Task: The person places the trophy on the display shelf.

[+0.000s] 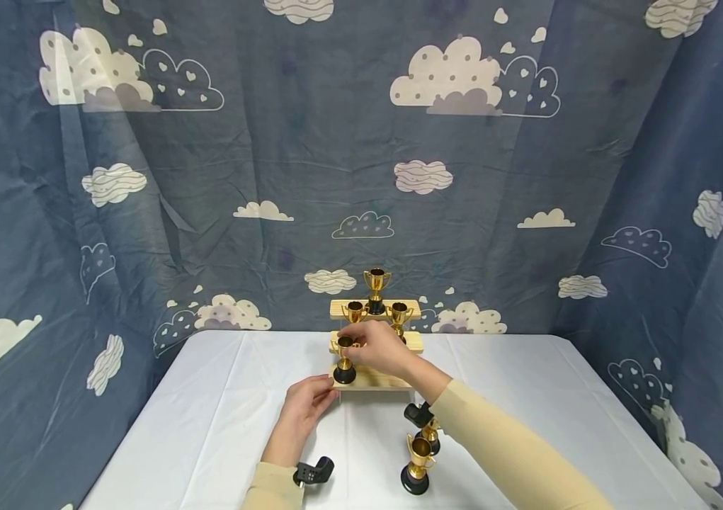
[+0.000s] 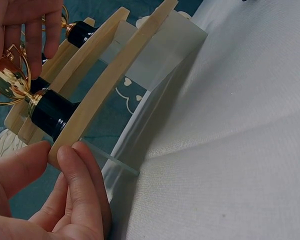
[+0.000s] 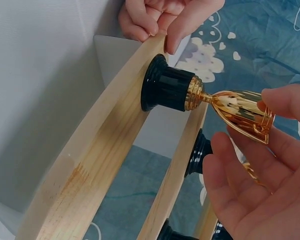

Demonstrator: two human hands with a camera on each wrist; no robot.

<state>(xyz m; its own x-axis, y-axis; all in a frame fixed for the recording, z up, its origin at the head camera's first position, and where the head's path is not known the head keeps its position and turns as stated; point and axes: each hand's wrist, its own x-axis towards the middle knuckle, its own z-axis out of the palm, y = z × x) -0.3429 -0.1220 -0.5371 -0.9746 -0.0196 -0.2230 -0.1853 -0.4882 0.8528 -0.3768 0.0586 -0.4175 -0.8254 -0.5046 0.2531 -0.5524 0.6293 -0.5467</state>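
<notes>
A small gold trophy (image 1: 345, 372) with a black base stands on the left end of the lowest wooden step (image 1: 379, 380) of a three-tier stand. My right hand (image 1: 379, 347) pinches the trophy's cup between thumb and fingers, seen close in the right wrist view on the gold cup (image 3: 237, 107). The base appears to touch the board. With thumb and fingers, my left hand (image 1: 307, 404) grips the left end of that same step; the left wrist view shows this pinch on the board (image 2: 102, 95).
Two trophies (image 1: 399, 313) stand on the middle step, partly behind my right hand, and one trophy (image 1: 376, 289) on the top step. Two more trophies (image 1: 420, 460) stand on the white table (image 1: 208, 425) at front right, one partly hidden by the right wrist camera. A cloud-patterned curtain (image 1: 336, 163) hangs behind.
</notes>
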